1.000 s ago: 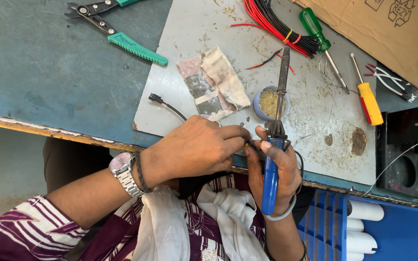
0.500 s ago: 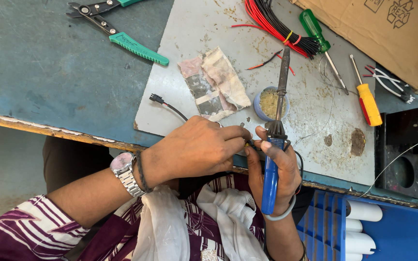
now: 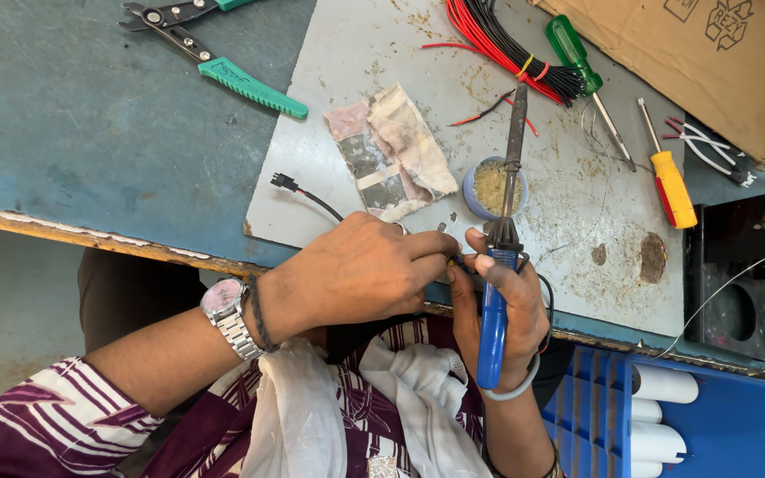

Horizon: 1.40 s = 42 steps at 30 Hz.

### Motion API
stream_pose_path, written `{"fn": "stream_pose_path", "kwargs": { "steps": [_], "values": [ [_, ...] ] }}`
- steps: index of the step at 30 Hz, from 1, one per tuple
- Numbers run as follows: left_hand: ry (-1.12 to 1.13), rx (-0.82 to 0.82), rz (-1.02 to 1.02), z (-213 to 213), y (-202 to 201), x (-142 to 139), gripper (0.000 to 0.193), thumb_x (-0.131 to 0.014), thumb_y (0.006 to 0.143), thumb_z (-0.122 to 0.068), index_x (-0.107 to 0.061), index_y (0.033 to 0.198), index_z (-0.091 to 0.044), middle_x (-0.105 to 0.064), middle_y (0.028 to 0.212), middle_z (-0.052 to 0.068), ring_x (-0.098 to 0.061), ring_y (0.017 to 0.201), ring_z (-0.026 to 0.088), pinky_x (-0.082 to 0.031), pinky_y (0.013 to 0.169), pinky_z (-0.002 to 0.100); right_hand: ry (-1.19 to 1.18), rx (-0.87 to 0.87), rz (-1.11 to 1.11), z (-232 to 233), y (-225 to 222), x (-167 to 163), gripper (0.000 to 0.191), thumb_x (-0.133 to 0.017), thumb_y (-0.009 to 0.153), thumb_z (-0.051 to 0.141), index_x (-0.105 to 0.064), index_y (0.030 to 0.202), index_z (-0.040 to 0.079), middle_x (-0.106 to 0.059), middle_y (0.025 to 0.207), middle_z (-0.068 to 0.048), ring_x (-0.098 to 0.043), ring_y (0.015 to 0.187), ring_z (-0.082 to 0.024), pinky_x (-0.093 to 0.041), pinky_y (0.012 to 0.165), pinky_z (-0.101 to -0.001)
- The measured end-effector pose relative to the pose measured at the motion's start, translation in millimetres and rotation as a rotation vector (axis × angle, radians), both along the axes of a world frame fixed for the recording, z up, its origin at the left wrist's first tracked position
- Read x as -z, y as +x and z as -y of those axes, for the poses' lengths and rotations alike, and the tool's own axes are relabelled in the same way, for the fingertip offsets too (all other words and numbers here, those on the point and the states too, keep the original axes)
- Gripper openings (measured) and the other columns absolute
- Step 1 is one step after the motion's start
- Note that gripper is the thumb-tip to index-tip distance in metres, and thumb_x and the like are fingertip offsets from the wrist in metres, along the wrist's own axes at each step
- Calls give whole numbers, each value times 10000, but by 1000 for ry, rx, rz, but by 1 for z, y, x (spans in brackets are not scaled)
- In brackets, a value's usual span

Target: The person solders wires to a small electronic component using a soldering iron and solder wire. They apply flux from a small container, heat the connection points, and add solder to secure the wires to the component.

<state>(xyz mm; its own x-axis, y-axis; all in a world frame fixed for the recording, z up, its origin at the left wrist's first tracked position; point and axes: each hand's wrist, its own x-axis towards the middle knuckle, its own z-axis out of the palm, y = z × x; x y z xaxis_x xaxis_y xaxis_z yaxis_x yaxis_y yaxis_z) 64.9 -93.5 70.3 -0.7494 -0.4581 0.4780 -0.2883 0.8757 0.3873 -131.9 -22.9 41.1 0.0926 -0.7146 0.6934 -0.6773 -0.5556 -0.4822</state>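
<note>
Hands meet at the worn blue bench [image 3: 90,150] edge: right hand [image 3: 498,301] fingers wrapped around a blue-handled soldering iron [image 3: 495,292], left hand [image 3: 356,270] fingers pinching a thin black wire [image 3: 312,196] over the scorched grey metal sheet [image 3: 382,53].

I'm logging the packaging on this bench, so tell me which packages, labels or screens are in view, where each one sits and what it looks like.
Cardboard box: top right corner of the bench, brown, flat-sided, with dark printed symbols on its face.
Crumpled wrapper: flat on the grey mat above the left hand, worn, pinkish and grey.
Small round tin: under the soldering iron in the right hand, blue rim, yellowish paste.
No screens.
</note>
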Motion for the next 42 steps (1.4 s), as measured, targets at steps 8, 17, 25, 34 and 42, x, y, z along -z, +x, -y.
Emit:
{"fn": "stream_pose_path", "kwargs": {
  "steps": [8,17,25,34,42],
  "values": [
    [39,12,-91,1,3,3,239,-708,769,-177,-663,921,1,-684,1174,90,-691,663,301,-539,571,420,-7,1,-9,-2,2,-2,493,-769,920,-98,-483,1275,90,-683,1249,-232,-751,1045,-275,-650,856,-326],
    [0,-118,-217,-18,10,1,132,-708,858,-163,-630,889,-60,-677,1213,54,-674,665,252,-529,589,370,23,-31,152,-8,-3,6,510,-743,904,-111,-454,1288,58,-675,1254,-269,-739,1054,-282,-628,900,-356],
    [54,-116,-225,-20,10,4,145,-716,859,-167,-622,861,-56,-682,1162,64,-657,622,251,-519,567,376,26,-91,266,-24,-5,21,547,-699,926,-118,-365,1302,95,-641,1284,-314,-754,1019,-286,-656,925,-370],
    [163,-38,-295,-21,13,1,140,-697,914,-158,-641,949,-35,-660,1130,99,-701,772,287,-558,672,397,66,-152,259,-17,-11,16,613,-745,902,-121,-371,1332,105,-646,1288,-301,-745,1012,-278,-628,905,-366],
    [465,8,-355,-14,18,-6,183,-691,883,-165,-640,932,4,-652,999,114,-688,836,308,-551,730,391,-36,-166,57,-12,-14,7,611,-750,867,-125,-410,1271,181,-694,1188,-244,-765,995,-275,-558,1058,-450]
  ]
}}
